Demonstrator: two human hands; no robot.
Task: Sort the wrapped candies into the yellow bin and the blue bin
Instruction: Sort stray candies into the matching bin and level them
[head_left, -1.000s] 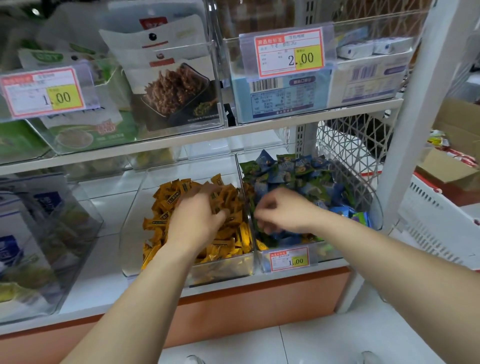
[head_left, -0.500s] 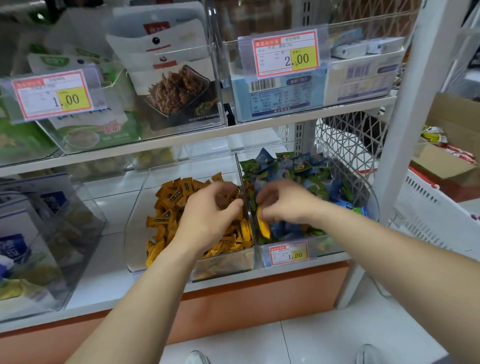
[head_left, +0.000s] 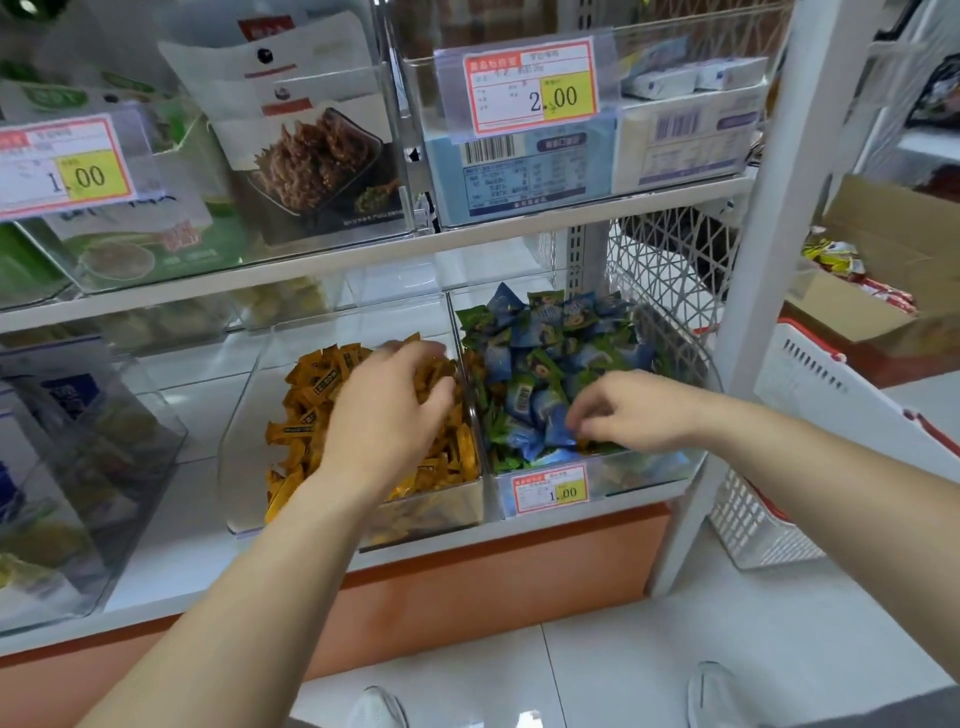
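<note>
Two clear bins stand side by side on the lower shelf. The yellow bin (head_left: 244, 441) on the left holds a pile of yellow wrapped candies (head_left: 311, 395). The blue bin (head_left: 644, 475) on the right holds blue and green wrapped candies (head_left: 540, 332). My left hand (head_left: 384, 415) hovers over the yellow pile with its fingers curled down; the fingertips are blurred and what they hold is hidden. My right hand (head_left: 628, 410) reaches into the front of the blue bin, its fingertips pinched on a wrapped candy there.
A price tag (head_left: 551, 489) hangs on the blue bin's front. The upper shelf (head_left: 519, 234) sits close above the bins with snack packs and boxes. A white post (head_left: 753, 291) and white basket (head_left: 769, 519) stand at the right. Another clear bin (head_left: 130, 493) stands at the left.
My right hand held a yellow candy at the divider; it has moved right, down into the blue pile. My left hand has shifted toward the back of the yellow bin.
</note>
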